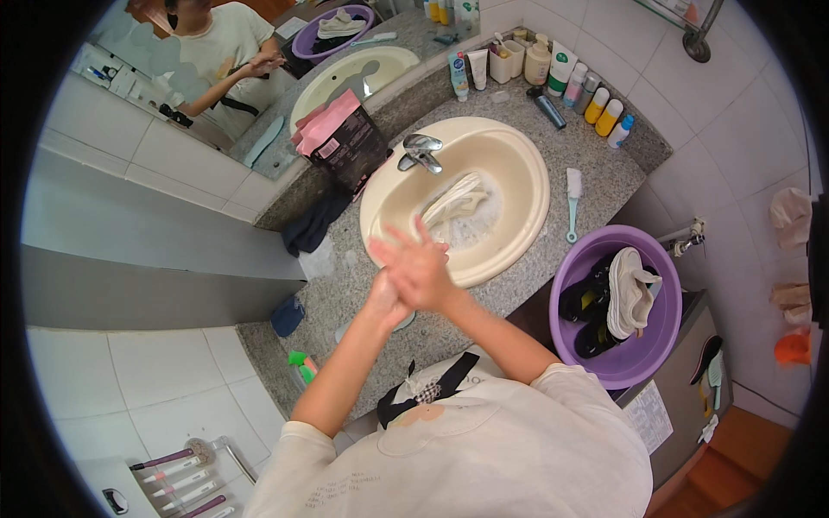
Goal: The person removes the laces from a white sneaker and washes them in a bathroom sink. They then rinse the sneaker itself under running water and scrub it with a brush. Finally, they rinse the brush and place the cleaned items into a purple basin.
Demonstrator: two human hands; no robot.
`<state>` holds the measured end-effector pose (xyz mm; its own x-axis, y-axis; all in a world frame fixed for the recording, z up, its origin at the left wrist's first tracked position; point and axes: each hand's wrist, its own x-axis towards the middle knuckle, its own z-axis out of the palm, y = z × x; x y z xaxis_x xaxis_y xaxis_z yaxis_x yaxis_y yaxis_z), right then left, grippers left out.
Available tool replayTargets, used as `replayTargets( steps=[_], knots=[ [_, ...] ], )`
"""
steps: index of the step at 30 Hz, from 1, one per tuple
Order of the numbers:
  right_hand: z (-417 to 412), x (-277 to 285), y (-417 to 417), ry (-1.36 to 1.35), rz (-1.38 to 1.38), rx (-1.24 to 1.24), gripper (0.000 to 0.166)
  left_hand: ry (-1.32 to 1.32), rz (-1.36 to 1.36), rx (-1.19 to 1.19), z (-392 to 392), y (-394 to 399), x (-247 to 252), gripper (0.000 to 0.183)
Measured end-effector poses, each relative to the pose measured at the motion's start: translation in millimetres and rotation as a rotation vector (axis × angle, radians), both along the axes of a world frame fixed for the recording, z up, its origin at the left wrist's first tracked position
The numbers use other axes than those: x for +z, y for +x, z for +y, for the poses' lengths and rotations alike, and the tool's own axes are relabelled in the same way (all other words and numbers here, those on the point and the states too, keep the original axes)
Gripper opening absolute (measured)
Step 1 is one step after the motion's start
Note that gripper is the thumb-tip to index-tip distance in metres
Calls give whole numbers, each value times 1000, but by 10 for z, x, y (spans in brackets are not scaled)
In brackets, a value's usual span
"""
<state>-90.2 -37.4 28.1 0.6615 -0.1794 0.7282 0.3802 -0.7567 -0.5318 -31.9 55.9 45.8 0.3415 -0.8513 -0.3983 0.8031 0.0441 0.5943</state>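
Observation:
My right hand point(422, 269) lies across my left hand point(388, 294), palm against palm or wrist, above the near-left rim of the cream washbasin point(534, 239). Its fingers are spread and blurred, and it holds nothing. Much of my left hand is hidden beneath it, so its fingers cannot be made out. Inside the basin a white shoe point(456, 197) lies on its side in foamy water. The chrome faucet point(421, 153) stands at the back of the basin. A pale teal object point(405, 321) shows partly beneath my hands on the granite counter point(447, 337).
At right, a purple tub point(560, 311) holds a white shoe point(628, 291) and black shoes point(586, 301). A teal-handled brush point(572, 207) lies beside the basin. A black-and-pink bag point(346, 142) and dark cloth point(317, 223) sit left. Several bottles point(586, 97) line the back.

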Motion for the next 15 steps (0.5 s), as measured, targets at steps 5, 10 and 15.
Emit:
replayTargets(
  steps=[5, 10, 15],
  knots=[
    [292, 98, -122, 194, 11, 2, 39, -29, 62, -37, 77, 253, 18, 48],
    [-49, 53, -28, 10, 12, -71, 36, 91, 62, 54, 17, 5, 69, 47],
    [264, 128, -116, 122, 7, 92, 39, -87, -10, -53, 32, 252, 42, 49]
  ],
)
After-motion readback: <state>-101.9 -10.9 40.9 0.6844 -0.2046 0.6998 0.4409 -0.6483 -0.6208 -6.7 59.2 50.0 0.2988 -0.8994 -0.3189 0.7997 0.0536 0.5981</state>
